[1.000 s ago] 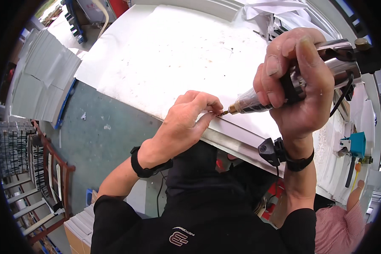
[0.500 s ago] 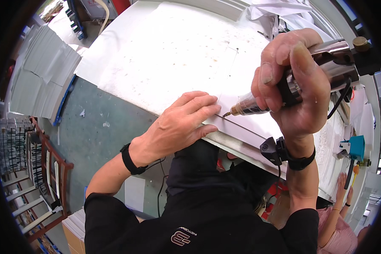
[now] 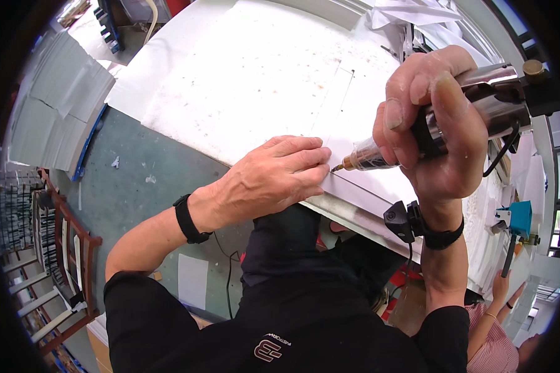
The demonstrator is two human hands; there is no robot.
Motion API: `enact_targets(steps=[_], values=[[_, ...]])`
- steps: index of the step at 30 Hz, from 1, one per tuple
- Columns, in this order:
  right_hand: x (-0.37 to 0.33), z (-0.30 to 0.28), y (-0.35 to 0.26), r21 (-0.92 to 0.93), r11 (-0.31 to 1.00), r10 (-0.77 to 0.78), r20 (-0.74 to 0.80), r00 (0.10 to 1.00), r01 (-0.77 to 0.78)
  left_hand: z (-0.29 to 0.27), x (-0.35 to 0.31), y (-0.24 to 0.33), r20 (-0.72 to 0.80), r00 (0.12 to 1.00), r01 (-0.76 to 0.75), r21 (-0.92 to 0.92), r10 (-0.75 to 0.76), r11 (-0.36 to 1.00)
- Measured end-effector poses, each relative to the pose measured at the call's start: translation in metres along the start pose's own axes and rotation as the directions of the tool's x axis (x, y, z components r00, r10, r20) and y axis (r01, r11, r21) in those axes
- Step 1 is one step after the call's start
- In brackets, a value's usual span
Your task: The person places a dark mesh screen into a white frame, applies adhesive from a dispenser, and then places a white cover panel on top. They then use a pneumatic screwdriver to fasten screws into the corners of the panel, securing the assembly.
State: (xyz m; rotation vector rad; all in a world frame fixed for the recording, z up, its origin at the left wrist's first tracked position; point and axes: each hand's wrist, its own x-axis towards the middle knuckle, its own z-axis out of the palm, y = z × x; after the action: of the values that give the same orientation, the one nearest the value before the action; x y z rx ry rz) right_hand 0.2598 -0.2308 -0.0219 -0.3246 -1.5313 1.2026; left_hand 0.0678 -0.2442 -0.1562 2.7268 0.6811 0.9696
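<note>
My right hand (image 3: 438, 133) grips a handheld rotary tool (image 3: 479, 112) with a metal body and a brass-coloured tip (image 3: 345, 165). The tip touches a large white slab (image 3: 255, 81) near its front edge, on a thin scored line. My left hand (image 3: 264, 180) lies flat on the slab's edge, fingers together, fingertips right beside the tool tip. Both wrists wear black bands. A thin pencil line (image 3: 333, 102) runs across the slab further back.
Stacked white sheets (image 3: 50, 118) lie on the green floor at left, beside a wooden rack (image 3: 62, 261). A teal tool (image 3: 516, 217) sits on the bench at right. Another person's hand (image 3: 501, 289) and striped sleeve show at lower right. Crumpled paper (image 3: 410, 12) lies at the back.
The tool tip has drawn slightly left along the slab's edge line, and my left hand's fingers have flattened and stretched toward it. The view sits closer to the slab.
</note>
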Motion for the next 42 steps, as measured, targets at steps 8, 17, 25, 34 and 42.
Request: enact_targets(steps=[8,17,25,34,42], values=[[0.002,-0.005,0.007,-0.146,0.989,0.031,0.114,0.993,-0.014,0.001,0.000,-0.001,-0.021,1.000,-0.011,0.047,0.012,0.999],[-0.004,-0.015,0.007,-0.113,0.981,0.164,0.041,0.986,-0.158,-0.003,0.004,-0.001,0.005,1.000,-0.017,0.009,0.017,1.000],[0.000,-0.019,-0.015,-0.127,0.981,0.150,0.033,0.988,-0.144,-0.013,0.009,0.006,0.063,0.998,0.007,0.021,-0.008,1.000],[-0.004,-0.066,-0.015,0.215,0.976,-0.034,-0.040,0.999,0.042,-0.037,0.044,0.039,0.097,0.908,0.394,-0.533,-0.408,0.749],[-0.031,-0.083,-0.024,0.222,0.959,-0.151,-0.134,0.979,0.178,-0.020,0.079,0.067,0.345,0.850,0.526,-0.554,-0.398,0.645]])
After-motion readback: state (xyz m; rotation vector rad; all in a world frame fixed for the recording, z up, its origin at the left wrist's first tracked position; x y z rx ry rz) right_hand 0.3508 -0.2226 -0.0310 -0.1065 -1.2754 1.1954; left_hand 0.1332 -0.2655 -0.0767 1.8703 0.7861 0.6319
